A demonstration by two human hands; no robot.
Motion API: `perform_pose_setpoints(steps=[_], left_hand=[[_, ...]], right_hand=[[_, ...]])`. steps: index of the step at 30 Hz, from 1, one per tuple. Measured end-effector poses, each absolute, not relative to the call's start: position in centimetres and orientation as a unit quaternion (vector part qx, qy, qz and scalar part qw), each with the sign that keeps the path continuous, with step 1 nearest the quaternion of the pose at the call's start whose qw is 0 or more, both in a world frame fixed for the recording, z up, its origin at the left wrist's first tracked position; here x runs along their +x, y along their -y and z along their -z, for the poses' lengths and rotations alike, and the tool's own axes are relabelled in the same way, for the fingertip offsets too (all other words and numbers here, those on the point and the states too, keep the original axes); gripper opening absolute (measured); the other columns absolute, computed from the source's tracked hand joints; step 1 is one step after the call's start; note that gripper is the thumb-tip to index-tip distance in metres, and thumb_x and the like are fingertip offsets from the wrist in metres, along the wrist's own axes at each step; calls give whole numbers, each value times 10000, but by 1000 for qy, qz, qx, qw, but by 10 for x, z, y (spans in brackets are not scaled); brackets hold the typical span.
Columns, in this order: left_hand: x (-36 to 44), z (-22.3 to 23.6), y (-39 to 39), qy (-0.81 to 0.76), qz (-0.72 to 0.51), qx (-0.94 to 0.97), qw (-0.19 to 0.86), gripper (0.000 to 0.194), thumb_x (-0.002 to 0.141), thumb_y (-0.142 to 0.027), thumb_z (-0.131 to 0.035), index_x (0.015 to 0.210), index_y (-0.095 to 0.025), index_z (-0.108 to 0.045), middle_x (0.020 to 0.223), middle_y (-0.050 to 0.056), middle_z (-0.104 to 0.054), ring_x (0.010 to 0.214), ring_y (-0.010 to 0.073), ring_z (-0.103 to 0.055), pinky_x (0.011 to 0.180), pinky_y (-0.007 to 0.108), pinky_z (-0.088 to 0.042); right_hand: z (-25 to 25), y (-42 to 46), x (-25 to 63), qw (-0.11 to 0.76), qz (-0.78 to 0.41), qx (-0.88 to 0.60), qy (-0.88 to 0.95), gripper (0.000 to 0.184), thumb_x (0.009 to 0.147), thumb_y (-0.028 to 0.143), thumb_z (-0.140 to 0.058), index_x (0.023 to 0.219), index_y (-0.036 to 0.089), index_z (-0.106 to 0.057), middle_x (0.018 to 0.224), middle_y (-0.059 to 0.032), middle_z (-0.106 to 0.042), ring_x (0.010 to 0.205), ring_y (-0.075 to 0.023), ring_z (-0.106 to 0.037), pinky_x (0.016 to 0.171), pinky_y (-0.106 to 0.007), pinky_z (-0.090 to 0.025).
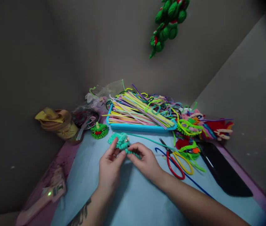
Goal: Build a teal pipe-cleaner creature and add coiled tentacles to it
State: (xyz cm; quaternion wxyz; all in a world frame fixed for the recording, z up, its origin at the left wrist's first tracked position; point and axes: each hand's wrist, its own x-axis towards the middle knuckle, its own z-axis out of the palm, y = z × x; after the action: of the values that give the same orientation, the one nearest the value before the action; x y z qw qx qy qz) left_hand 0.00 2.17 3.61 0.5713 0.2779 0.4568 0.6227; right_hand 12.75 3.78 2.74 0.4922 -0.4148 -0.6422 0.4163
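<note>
A turquoise figure of coiled pipe cleaners (121, 140) is held up in front of me, with small pale beads on its right side. My left hand (111, 160) is closed on it from the left and below, thumb and fingers pinching its lower part. My right hand (144, 158) pinches a short turquoise coiled pipe cleaner (133, 153) at the figure's lower right. A long straight turquoise pipe cleaner (150, 138) lies behind my right hand. Scissors (176, 163) with one red and one yellow handle rest to the right, over a dark blue pipe cleaner (197, 185).
A blue tray (139, 126) heaped with pastel pipe cleaners stands at the back. A green pipe-cleaner face (99, 131) and a cup (64, 125) stand left. A pink glue gun (45, 197) lies front left. A black tray (224, 169) is right; green pipe-cleaner work (169, 25) hangs above.
</note>
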Motion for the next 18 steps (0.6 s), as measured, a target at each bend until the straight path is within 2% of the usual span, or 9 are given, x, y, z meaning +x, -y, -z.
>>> perform_pose_setpoints(steps=[5,12,18], left_hand=[[0,-37,-21,-477,-613,279,564,651,630,-225,-765,1243,-231,-546,929,35,-696,909,155,-629,857,279,-472],[1,-36,-21,-455,-611,286,581,652,648,-202,-757,1258,-246,-530,1129,69,-654,1028,163,-598,893,257,-450],[2,-40,-20,-460,-608,299,574,663,657,-193,-748,1276,-227,-512,1162,86,-640,1044,168,-597,896,254,-451]], right_hand=[[-28,-39,127,482,-417,-446,628,58,762,205,-609,817,188,-613,796,-15,-630,752,-144,-589,695,-247,-471],[-30,-38,128,472,-407,-448,641,85,763,178,-570,825,181,-629,794,-18,-655,738,-140,-601,683,-241,-477],[-34,-36,128,470,-371,-454,660,111,754,165,-557,817,186,-646,784,-16,-669,723,-141,-605,683,-247,-478]])
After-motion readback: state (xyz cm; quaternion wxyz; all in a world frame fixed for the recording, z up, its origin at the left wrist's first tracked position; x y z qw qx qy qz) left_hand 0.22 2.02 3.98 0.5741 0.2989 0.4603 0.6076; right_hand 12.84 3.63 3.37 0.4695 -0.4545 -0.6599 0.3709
